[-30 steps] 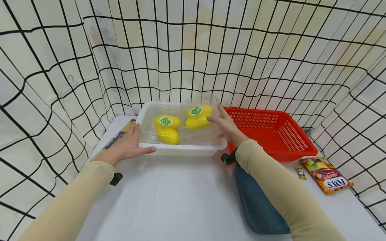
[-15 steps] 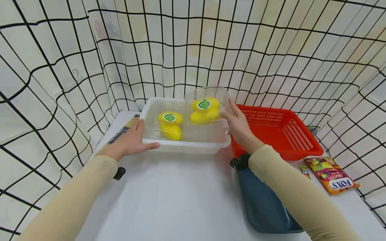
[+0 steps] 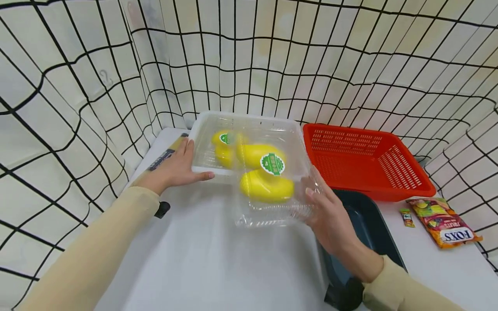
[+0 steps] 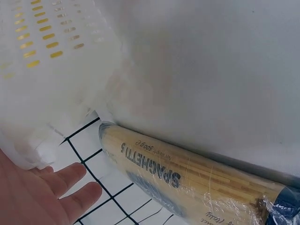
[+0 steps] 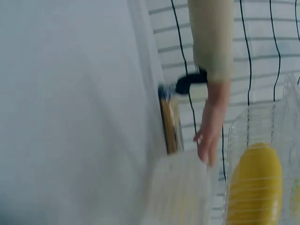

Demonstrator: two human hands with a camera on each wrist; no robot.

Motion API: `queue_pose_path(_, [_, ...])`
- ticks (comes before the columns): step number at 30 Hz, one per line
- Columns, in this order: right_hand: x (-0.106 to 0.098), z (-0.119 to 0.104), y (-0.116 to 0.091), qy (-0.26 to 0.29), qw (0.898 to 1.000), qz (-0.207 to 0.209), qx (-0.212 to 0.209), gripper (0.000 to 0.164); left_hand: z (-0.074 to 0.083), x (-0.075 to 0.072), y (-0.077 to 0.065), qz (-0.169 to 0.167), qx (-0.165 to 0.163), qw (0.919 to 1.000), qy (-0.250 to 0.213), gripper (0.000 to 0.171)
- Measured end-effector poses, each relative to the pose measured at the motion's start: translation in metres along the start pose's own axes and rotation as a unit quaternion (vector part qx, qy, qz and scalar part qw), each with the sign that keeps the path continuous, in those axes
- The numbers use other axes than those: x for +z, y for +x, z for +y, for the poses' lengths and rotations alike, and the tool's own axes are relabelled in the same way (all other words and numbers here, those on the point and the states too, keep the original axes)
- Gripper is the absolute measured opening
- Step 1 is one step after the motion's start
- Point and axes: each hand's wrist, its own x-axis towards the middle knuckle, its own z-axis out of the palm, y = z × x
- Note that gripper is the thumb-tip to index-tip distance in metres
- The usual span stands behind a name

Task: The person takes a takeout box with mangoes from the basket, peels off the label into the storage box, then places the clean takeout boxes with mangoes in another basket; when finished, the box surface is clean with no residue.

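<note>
The right hand (image 3: 330, 218) grips a clear box (image 3: 268, 214) of two yellow fruits (image 3: 266, 188), held up partly before the white basket (image 3: 222, 172); the left hand (image 3: 176, 167), fingers out straight, touches the basket's left end

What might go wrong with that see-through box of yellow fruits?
The right hand holds the clear box by just one side, so it might tip or slip. If it tipped, the yellow fruits inside might roll and bump the walls. It also overlaps the white basket in the head view, so it might knock the rim, though I can't tell how near it is.
</note>
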Motion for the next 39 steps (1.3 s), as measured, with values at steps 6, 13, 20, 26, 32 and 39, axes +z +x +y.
queue_pose_path(6, [0.009,0.038,-0.048,-0.014,0.996,0.048,0.072,0.075,0.004,0.001,-0.001,-0.008,-0.004,1.0,0.005,0.128])
queue_pose_path(13, [0.002,0.086,-0.074,-0.012,0.992,0.068,0.108,0.073,0.006,-0.002,0.0,-0.011,0.0,0.9999,0.005,0.127])
queue_pose_path(20, [0.004,0.105,-0.064,-0.015,0.985,0.115,0.13,0.079,0.004,-0.004,-0.001,-0.017,-0.004,0.9998,0.01,0.128])
queue_pose_path(26, [0.006,0.111,-0.06,-0.07,0.984,0.129,0.104,0.08,0.003,-0.004,-0.001,-0.019,-0.003,0.9998,0.003,0.129])
queue_pose_path(32, [0.004,0.108,-0.057,-0.114,0.983,0.12,0.078,0.081,0.003,-0.005,0.0,-0.009,-0.007,0.9999,0.002,0.131])
queue_pose_path(39, [0.0,0.108,-0.059,-0.156,0.979,0.109,0.074,0.081,0.0,0.001,-0.001,0.015,0.002,0.9999,0.001,0.132])
